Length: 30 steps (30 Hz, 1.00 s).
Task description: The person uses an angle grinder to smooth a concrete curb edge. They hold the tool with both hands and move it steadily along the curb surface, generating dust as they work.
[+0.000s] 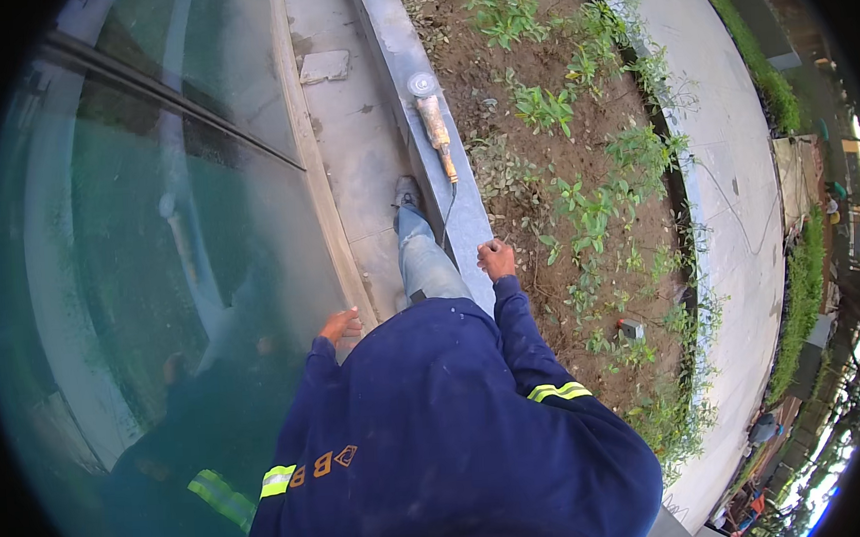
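An angle grinder (433,127) with a worn orange-brown body lies on top of the narrow grey concrete ledge (468,230), its round disc at the far end. Its dark cord trails back toward me and drops behind my leg. Over the ledge's near part is my right hand (496,259), its fingers curled closed; whatever they may hold is too small to make out. My left hand (341,325) hangs beside the glass wall, fingers loosely apart and nothing visible in them. Neither hand touches the grinder.
A tall reflective glass wall (224,240) rises on my left. One shoe (408,192) stands on the narrow paved strip, where a loose flat slab (325,67) lies farther ahead. Right of the ledge is a soil bed with green plants (587,207), then a pale concrete walkway (732,185).
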Motion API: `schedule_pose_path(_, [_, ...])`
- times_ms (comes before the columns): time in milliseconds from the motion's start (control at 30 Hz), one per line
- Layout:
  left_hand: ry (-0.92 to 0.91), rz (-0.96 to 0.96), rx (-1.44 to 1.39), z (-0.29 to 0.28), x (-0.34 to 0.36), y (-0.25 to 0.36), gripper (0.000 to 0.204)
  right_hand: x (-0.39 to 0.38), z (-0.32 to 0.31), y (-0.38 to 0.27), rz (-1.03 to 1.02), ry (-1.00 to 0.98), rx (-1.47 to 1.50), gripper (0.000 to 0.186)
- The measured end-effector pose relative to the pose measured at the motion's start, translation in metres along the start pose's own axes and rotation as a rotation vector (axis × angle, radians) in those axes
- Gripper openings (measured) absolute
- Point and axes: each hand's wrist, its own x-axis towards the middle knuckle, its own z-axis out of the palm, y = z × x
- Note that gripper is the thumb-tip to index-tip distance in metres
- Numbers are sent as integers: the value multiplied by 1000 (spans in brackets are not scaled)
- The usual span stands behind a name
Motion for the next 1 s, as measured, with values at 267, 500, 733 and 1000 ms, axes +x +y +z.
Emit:
schedule_pose_path(267, [31,-114,384,-2,14,145,87,145,38,-135,-3,-69,6,29])
schedule_pose_path(500, [305,-58,850,46,51,290,94,284,64,-168,-32,-70,-105,28])
schedule_pose_path(733, [388,-259,905,42,122,323,89,385,104,-187,112,15,-45,26])
schedule_pose_path(1000, [662,-116,1013,32,194,360,71,448,136,-172,146,197,197,49])
